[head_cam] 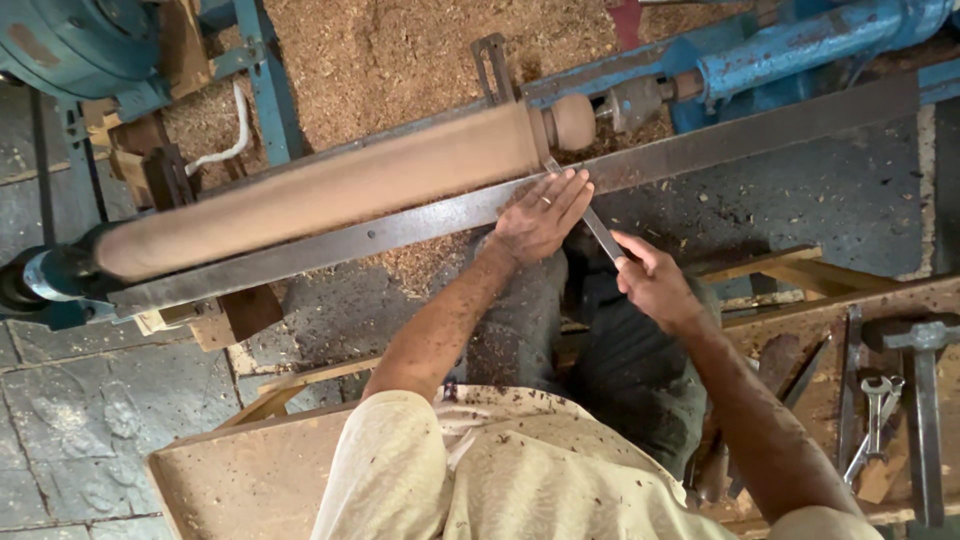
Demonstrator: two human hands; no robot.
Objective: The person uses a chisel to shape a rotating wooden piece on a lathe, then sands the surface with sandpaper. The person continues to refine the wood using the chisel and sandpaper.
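Note:
A long wooden cylinder (330,185) is mounted on a blue lathe and looks blurred from spinning; a rounded knob (572,121) is shaped at its right end. A long metal tool rest bar (700,145) runs in front of it. My left hand (540,215) lies flat on the bar, fingers spread over a flat metal chisel (598,228), whose tip meets the wood just left of the knob. My right hand (655,280) grips the chisel's near end.
Wood shavings (400,50) are heaped behind the lathe. The blue tailstock (800,45) is at the upper right. A wooden bench at the right holds a hammer (925,400), a spanner (872,420) and other chisels. A wooden tray (240,480) lies at the lower left.

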